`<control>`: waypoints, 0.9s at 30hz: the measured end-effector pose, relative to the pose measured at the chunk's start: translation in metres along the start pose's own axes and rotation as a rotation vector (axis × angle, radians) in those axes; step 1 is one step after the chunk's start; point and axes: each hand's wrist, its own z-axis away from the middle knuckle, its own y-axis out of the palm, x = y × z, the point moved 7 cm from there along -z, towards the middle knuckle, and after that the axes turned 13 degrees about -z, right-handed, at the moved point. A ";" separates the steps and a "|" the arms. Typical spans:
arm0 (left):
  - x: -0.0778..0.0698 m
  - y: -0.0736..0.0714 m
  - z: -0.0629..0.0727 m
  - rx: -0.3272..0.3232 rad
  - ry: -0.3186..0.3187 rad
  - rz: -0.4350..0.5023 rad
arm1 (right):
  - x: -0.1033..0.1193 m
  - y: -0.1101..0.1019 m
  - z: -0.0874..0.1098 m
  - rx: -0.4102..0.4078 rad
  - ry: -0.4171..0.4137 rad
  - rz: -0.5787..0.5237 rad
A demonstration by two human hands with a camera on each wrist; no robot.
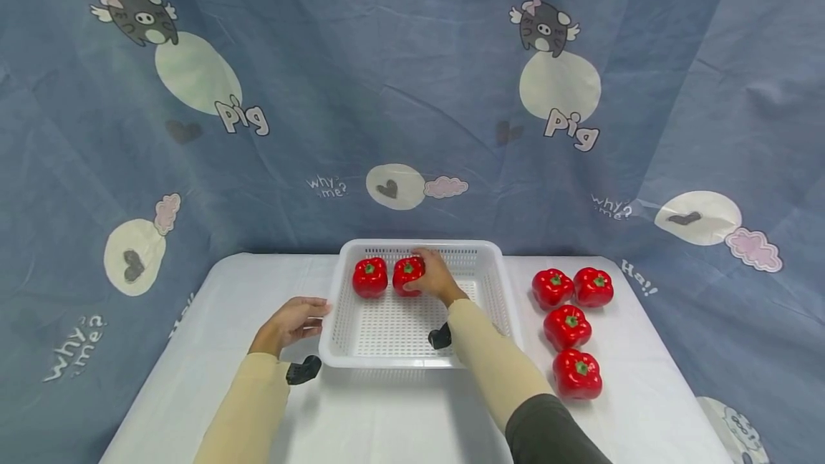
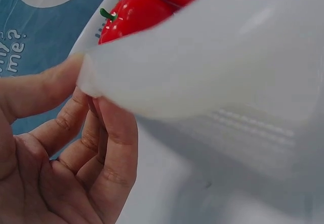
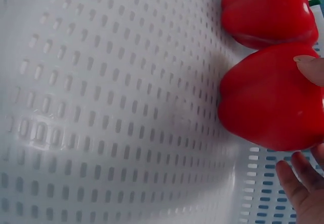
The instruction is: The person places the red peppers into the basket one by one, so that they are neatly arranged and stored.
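A white perforated plastic basket sits on the table, and my left hand pinches its left rim between thumb and fingers. The left wrist view shows the thumb on top of the rim and the fingertips under it. Inside the basket, toward its back, my right hand grips a red bell pepper, thumb on one side and fingers on the other. Just left of it stands a second red bell pepper, its green stem up. In the right wrist view the held bell pepper lies close against the other.
On the table right of the basket are several more red bell peppers, two side by side at the back and others in line toward the front. A blue printed cloth hangs behind the table and along its sides.
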 end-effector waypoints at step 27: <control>-0.001 0.003 0.001 0.011 0.003 0.046 | -0.007 -0.057 0.040 -0.020 0.040 -0.248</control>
